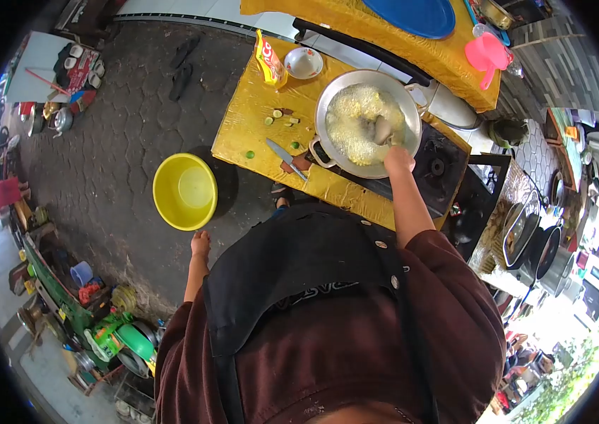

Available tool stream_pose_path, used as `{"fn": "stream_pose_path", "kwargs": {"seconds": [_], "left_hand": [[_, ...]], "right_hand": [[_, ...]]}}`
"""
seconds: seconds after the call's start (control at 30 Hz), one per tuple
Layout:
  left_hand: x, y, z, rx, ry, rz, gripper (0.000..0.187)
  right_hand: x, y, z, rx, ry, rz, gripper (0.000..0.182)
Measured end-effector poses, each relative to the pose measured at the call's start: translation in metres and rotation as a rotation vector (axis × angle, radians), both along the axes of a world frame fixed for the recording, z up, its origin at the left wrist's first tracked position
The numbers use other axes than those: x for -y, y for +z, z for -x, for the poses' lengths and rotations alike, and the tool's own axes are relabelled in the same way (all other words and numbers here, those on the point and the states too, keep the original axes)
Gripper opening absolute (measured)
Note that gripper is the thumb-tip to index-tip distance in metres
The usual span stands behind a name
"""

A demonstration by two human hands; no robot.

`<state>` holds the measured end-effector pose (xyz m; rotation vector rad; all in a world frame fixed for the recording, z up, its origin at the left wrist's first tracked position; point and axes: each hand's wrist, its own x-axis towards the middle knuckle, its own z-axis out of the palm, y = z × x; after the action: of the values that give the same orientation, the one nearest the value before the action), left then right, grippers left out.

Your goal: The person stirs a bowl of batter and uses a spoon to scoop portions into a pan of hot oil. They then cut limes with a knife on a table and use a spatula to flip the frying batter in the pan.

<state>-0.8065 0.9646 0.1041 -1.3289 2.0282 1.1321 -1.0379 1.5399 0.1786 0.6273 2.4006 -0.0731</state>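
Observation:
My right hand [399, 160] is closed round the handle of a ladle or spatula [383, 131], whose metal head is in the wide metal pan [322, 116]. Bubbling, foamy liquid with pale yellow pieces fills much of the pan, which sits over the stove [438, 167]. My left hand [200, 244] hangs low beside the yellow basin [185, 191]; its fingers are too small to make out. On the yellow-covered table [243, 134] lie a knife [286, 158] and several cut green limes [277, 113], left of the pan.
A yellow-red packet [269, 62] and a metal bowl [304, 63] stand at the table's back. Behind are a blue tray [416, 14] and a pink dipper [486, 56]. Dark pans [547, 252] hang at the right. Sandals [181, 81] lie on the paved floor.

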Motion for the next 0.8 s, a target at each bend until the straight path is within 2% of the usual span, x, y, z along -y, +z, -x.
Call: {"fn": "stream_pose_path", "kwargs": {"seconds": [0.23,0.4,0.57,0.6,0.67,0.7,0.73,0.8], "left_hand": [[0.045,0.015,0.028,0.01,-0.027,-0.001,0.025],[0.066,0.028,0.052,-0.01,-0.019,-0.001,0.025],[0.08,0.047,0.072,-0.017,-0.042,0.048,0.027],[0.084,0.048,0.075,0.006,-0.063,0.068,0.027],[0.092,0.049,0.077,0.005,-0.059,0.06,0.028],[0.098,0.047,0.076,0.006,-0.053,0.046,0.028],[0.121,0.023,0.066,0.005,-0.06,0.048,0.028],[0.173,-0.04,0.044,-0.001,-0.28,0.051,0.028]], "right_hand": [[0.021,-0.035,0.016,-0.024,-0.173,0.038,0.029],[0.028,-0.058,0.018,-0.124,-0.406,0.147,0.032],[0.022,-0.106,0.021,-0.236,-0.378,0.176,0.03],[0.024,-0.108,0.024,-0.311,-0.365,0.202,0.03],[0.022,-0.11,0.028,-0.301,-0.413,0.243,0.031],[0.021,-0.108,0.028,-0.291,-0.458,0.277,0.033],[0.02,-0.108,0.026,-0.292,-0.465,0.278,0.033],[0.016,-0.111,0.024,-0.308,-0.417,0.257,0.034]]}}
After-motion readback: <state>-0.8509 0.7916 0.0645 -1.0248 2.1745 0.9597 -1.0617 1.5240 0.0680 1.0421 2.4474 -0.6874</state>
